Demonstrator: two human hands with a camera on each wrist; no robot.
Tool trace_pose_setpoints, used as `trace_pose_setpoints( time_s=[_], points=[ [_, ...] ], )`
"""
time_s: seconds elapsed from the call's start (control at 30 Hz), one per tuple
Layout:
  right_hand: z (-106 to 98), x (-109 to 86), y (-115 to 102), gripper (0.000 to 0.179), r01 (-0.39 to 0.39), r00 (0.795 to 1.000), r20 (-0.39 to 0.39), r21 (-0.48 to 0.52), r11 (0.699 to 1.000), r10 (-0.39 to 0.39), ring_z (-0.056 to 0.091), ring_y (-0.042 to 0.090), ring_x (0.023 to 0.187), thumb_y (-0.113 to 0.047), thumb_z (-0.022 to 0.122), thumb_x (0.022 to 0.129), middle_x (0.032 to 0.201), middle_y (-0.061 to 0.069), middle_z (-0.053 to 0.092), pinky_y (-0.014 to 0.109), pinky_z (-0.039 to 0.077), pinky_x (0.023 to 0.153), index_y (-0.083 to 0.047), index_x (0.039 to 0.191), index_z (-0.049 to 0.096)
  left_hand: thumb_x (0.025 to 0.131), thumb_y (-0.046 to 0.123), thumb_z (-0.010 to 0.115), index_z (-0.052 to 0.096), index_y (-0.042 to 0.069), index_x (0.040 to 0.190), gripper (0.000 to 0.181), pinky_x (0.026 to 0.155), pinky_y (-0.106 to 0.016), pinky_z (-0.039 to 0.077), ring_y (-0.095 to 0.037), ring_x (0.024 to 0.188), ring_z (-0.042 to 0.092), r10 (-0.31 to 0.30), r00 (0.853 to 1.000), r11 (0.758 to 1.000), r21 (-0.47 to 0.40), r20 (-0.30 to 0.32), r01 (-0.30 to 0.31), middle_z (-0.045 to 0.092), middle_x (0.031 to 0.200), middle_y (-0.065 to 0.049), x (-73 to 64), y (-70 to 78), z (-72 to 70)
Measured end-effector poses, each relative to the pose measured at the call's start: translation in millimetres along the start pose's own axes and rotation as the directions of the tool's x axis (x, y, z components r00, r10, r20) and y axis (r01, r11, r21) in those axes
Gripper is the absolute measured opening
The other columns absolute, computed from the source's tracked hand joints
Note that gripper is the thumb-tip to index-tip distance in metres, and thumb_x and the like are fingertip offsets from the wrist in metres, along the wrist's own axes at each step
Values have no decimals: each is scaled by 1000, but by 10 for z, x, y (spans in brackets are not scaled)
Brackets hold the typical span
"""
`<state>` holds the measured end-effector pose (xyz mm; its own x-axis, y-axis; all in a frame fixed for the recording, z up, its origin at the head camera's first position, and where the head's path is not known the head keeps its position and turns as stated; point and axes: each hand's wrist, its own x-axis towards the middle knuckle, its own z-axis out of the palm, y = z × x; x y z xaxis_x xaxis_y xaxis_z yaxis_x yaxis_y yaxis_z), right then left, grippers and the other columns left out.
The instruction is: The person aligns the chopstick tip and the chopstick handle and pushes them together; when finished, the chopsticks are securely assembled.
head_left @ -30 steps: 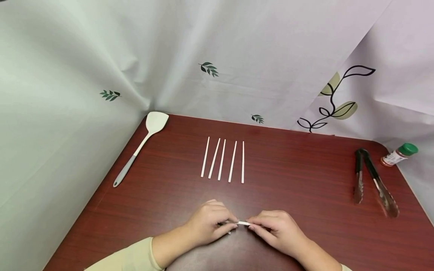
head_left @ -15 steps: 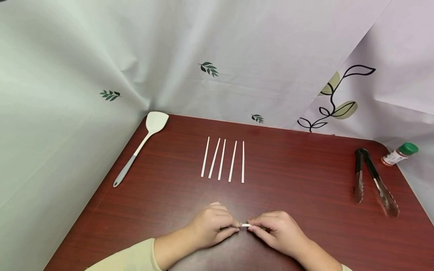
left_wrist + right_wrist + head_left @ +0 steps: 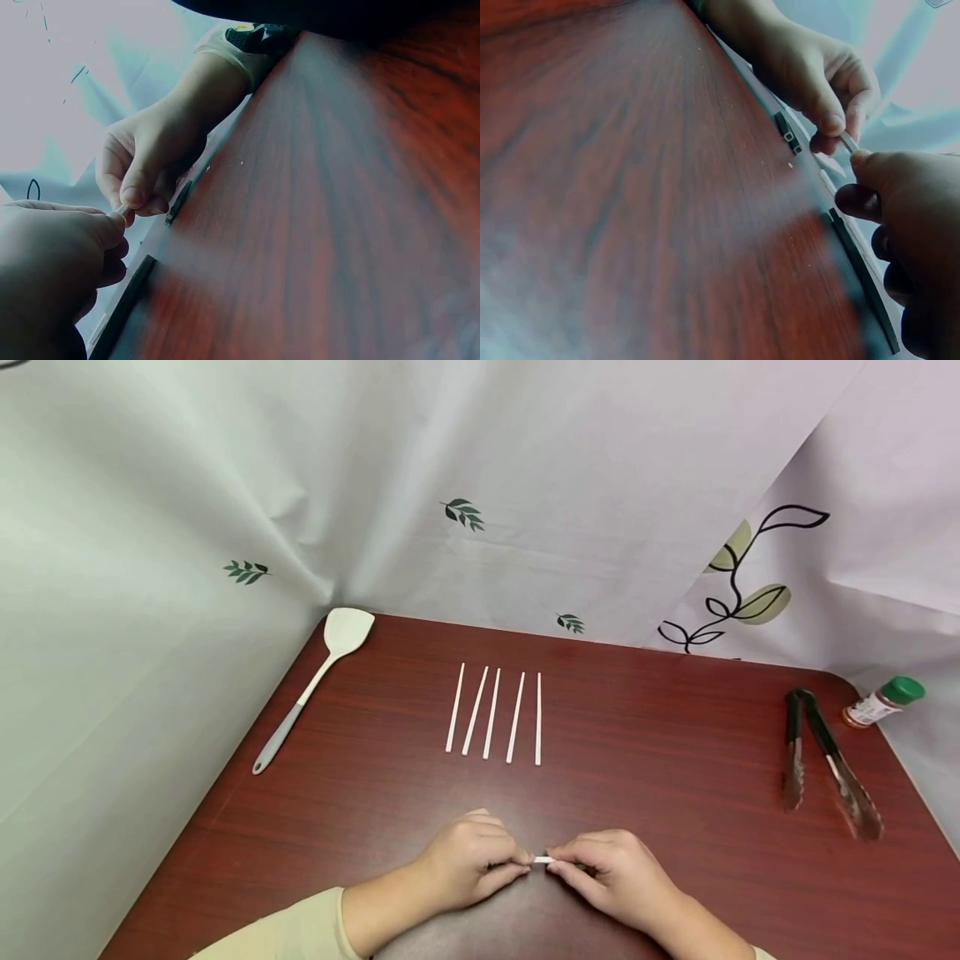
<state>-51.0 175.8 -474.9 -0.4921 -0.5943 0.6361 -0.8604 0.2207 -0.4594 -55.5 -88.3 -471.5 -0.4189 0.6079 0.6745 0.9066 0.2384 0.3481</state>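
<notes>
A short stretch of a thin white stick (image 3: 542, 860) shows between my two hands near the table's front; its ends are hidden by the fingers. My left hand (image 3: 476, 862) pinches it from the left between thumb and fingers. From the right, the thumb and fingers of my right hand (image 3: 613, 868) pinch its other side. In the right wrist view the stick (image 3: 847, 141) bridges the small gap between the thumbs. Beyond the hands, several slim white chopsticks (image 3: 490, 714) lie side by side on the dark red table (image 3: 637, 727).
A white spatula with a grey handle (image 3: 281, 735) lies along the table's left edge. At the right are metal tongs with black handles (image 3: 816, 727) and a small spice bottle with a green cap (image 3: 873, 706). Pale printed cloth (image 3: 525, 527) hangs behind the table.
My left hand has shifted slightly right, closer to the right hand, so less of the stick shows. The small pale tip seen below the left hand is out of sight. The right hand barely moved.
</notes>
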Motion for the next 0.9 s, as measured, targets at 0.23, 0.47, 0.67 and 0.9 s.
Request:
trace_pose_setpoints(
  time_s=[0.23, 0.47, 0.67, 0.9],
  points=[
    [-17, 35, 12, 7, 10, 1000, -28, 18, 1000, -10, 70, 0, 77, -16, 78, 100, 94, -5, 78, 14, 54, 68, -12, 103, 82, 84, 10, 90, 80, 17, 93, 15, 78, -21, 52, 2, 80, 69, -4, 1000, 1000, -6, -22, 4, 77, 89, 11, 3, -4, -5],
    [-151, -1, 189, 11, -63, 989, -130, 48, 997, 68, 63, 7, 69, -13, 89, 88, 86, -7, 74, 16, 49, 62, -14, 96, 81, 90, 15, 84, 80, 19, 105, 17, 76, -21, 49, 0, 84, 69, -47, 999, 997, 67, -2, 48, 77, 96, 12, 0, 8, -12],
    [-287, -82, 340, 38, -213, 953, -179, 169, 962, 243, 61, 12, 68, 12, 92, 67, 87, 0, 73, 24, 47, 58, -6, 98, 80, 93, 15, 79, 79, 19, 113, 20, 84, -21, 52, 1, 93, 68, -10, 998, 999, 52, 65, 7, 77, 105, 14, 21, 15, -22],
    [-318, -36, 358, 49, -398, 844, -139, 484, 780, 517, 68, 10, 78, 23, 79, 79, 99, 17, 72, 21, 55, 64, 14, 126, 65, 89, 26, 81, 77, 19, 121, 33, 96, -24, 49, -4, 106, 63, 74, 981, 996, 26, 179, -79, 71, 118, 11, 76, -4, -39]
  ],
)
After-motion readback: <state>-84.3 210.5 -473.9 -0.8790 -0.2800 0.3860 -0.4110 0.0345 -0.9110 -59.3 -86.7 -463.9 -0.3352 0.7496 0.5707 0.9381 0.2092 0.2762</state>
